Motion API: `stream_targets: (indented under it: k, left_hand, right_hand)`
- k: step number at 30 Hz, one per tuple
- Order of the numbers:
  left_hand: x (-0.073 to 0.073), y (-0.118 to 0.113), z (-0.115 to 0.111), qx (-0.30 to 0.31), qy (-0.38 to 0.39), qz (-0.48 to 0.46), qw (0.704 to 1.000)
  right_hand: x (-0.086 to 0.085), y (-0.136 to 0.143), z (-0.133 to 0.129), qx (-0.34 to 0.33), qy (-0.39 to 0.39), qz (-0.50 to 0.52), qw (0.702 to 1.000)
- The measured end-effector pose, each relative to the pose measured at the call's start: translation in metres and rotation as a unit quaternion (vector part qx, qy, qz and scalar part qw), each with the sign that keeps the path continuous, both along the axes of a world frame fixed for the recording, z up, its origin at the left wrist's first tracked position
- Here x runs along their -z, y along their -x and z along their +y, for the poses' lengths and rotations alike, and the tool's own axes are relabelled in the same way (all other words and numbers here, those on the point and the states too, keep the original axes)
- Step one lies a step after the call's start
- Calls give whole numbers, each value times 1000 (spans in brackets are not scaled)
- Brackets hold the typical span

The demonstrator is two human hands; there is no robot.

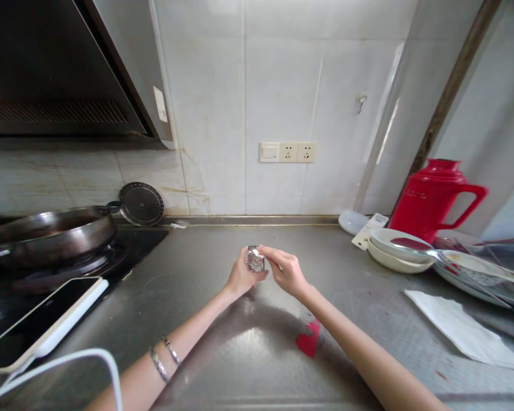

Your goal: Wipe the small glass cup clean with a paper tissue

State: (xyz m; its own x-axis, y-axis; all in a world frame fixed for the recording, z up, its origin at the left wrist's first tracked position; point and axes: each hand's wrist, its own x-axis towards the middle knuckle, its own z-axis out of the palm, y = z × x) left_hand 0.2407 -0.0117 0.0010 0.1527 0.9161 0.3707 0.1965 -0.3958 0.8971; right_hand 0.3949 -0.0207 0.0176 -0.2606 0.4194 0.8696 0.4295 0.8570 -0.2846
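Both my hands meet over the middle of a steel counter. My left hand holds a small shiny silver packet, like a foil wrapper. My right hand pinches the packet's upper right edge with its fingertips. The packet is a little above the counter. Two bracelets sit on my left wrist. A small red scrap lies on the counter under my right forearm.
A dark wok sits on the stove at left, with a round lid leaning on the wall. A phone with a white cable lies near left. At right stand a red thermos jug, stacked white bowls, plates and a white paper.
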Motion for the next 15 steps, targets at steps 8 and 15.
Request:
stream_targets:
  k: [8, 15]
  left_hand:
    - [2, 0, -4, 23, -19, 2, 1000]
    - [6, -2, -2, 16, -21, 1, 1000]
  right_hand:
    - [-6, -2, 4, 64, 97, 69, 991]
    - [0, -1, -8, 40, 31, 53, 997]
